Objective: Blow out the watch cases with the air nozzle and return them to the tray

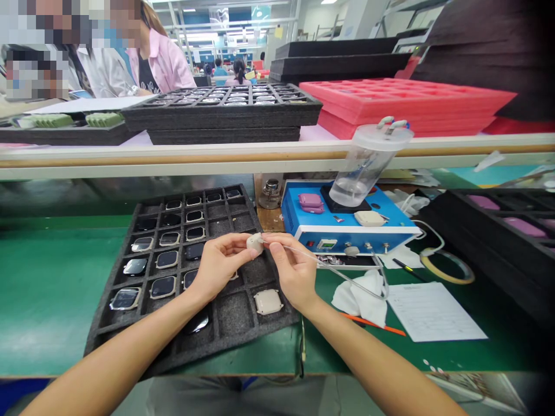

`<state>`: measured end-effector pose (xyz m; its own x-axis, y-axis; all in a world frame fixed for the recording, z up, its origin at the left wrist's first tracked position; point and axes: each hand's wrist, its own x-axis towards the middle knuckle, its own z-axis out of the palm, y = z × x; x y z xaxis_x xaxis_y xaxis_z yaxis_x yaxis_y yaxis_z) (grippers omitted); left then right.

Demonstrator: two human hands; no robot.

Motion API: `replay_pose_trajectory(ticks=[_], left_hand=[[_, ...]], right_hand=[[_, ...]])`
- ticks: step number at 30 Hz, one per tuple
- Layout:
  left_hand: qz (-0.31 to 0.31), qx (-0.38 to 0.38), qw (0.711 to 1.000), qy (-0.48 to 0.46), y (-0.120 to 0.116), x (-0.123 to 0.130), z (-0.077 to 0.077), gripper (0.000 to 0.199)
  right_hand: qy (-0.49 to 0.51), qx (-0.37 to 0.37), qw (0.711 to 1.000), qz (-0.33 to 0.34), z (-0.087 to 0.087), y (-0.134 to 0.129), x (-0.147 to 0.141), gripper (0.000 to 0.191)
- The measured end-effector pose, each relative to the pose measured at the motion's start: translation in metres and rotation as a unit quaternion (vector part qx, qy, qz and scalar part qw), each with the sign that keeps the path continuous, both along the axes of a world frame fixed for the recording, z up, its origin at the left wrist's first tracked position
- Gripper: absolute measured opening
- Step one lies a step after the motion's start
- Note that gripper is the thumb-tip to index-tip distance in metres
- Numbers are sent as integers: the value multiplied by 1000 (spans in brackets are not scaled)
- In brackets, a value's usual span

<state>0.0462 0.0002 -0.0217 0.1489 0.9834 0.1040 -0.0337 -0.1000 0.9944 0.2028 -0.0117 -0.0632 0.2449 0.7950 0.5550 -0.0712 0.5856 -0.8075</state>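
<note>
In the head view, my left hand [219,263] pinches a small beige watch case [254,243] above a black foam tray [234,323]. My right hand [297,268] is closed on the end of a thin clear tube [347,273], its fingertips right at the case. Whether the tube's tip touches the case is hidden by the fingers. Several watches with dark screens, such as one dark-faced watch [163,286], fill tray pockets below and left of my hands. A beige case back [268,301] lies in a pocket under my right hand.
Behind my right hand stands a blue machine [295,216] carrying a clear cylinder [359,167], purple cases [310,202] and a beige case [370,218]. White tissue [364,297], a paper sheet [436,312] and a tape roll [448,268] lie right. A shelf edge [173,159] crosses ahead; people sit beyond.
</note>
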Motion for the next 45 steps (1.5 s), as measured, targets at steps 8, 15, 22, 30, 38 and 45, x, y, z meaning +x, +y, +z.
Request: replay_pose_trajectory(ticks=[8, 15, 22, 30, 38, 45], left_hand=[[1, 0, 1000, 0, 0, 0, 0, 35], [0, 1, 1000, 0, 0, 0, 1, 36], [-2, 8, 1000, 4, 2, 0, -2, 37], [-148, 69, 951, 264, 3, 0, 13, 28], [-172, 130, 862, 458, 4, 6, 7, 35], [-185, 192, 766, 585, 21, 8, 25, 36]], right_hand=[[6, 1, 1000, 7, 0, 0, 0, 15], [17, 7, 1000, 21, -2, 1, 0, 14], [14, 17, 1000, 12, -2, 2, 0, 14], [48, 2, 998, -31, -5, 1, 6, 13], [44, -25, 998, -24, -7, 2, 6, 17], [56, -39, 997, -28, -6, 3, 7, 18]])
